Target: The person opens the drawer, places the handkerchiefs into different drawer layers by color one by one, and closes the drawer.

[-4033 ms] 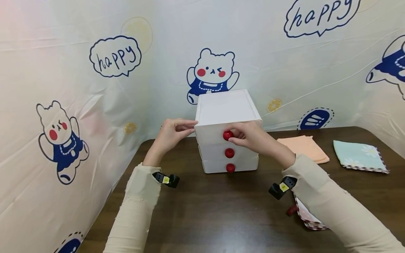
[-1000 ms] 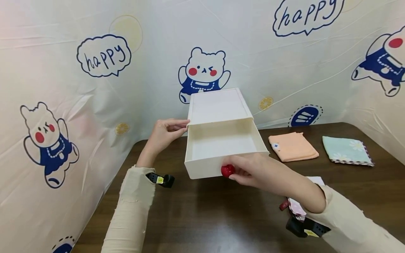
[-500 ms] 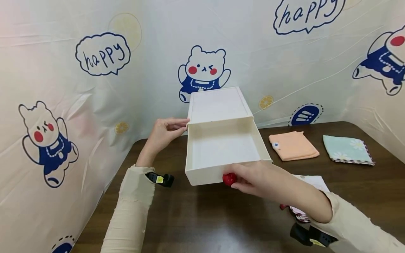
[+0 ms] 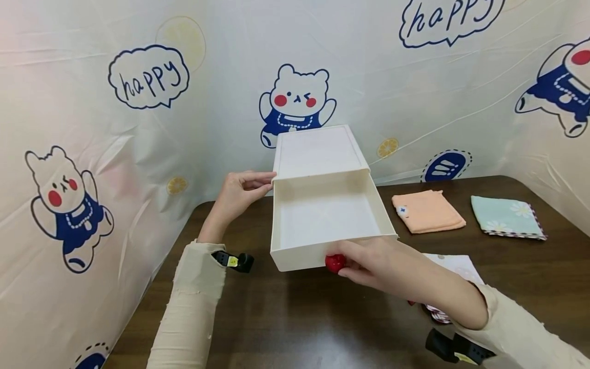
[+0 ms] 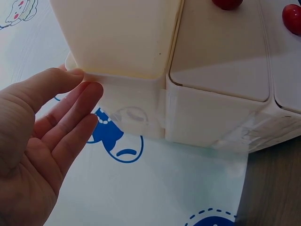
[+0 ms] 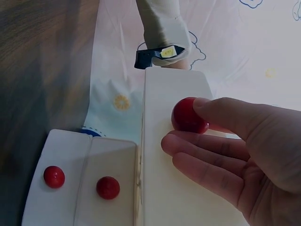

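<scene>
A white drawer cabinet (image 4: 320, 148) stands on the table, its top drawer (image 4: 295, 256) pulled well out, showing a bare white inside. My right hand (image 4: 378, 261) pinches the drawer's round red knob (image 4: 335, 263) between thumb and fingers. In the right wrist view the same knob (image 6: 189, 116) sits against the thumb tip. With fingers mostly straight, my left hand (image 4: 237, 197) touches the cabinet's front left corner. The left wrist view shows the thumb and fingertips (image 5: 95, 89) right at that edge. Two lower drawers, each with a red knob (image 6: 108, 188), are pushed in; the head view hides them.
A folded orange cloth (image 4: 428, 211) and a folded mint cloth (image 4: 507, 218) lie on the dark wooden table (image 4: 295, 328) at the right. Another folded cloth (image 4: 454, 264), pale, is partly under my right forearm. A printed white sheet (image 4: 230, 102) hangs behind the cabinet.
The top drawer was shut four seconds ago; my right hand has drawn it out toward me by its knob, only slightly over the last half second. My left hand has stayed at the corner.
</scene>
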A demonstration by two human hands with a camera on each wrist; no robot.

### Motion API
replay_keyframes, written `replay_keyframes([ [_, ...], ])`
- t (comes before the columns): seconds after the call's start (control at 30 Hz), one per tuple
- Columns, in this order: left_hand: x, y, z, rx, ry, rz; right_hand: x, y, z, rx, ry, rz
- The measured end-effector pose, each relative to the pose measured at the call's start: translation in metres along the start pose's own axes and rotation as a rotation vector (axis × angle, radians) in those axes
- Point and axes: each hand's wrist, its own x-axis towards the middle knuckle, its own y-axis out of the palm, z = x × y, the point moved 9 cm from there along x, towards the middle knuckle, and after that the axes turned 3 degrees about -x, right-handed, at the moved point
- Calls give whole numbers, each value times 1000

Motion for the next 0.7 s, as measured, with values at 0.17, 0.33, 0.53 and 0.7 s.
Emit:
replay_keyframes([
  [0.17,-1,0,-1,3,7,-4,-2,-4,1,33,-22,-8],
  [0.33,-2,0,-1,6,13,-7,-4,-7,1,76,-18,3],
  [0.53,-2,0,-2,12,21,-12,-8,-13,-1,59,-12,-7],
  [0.7,-1,0,-2,3,28,-13,-14,-21,-3,41,-6,-22],
])
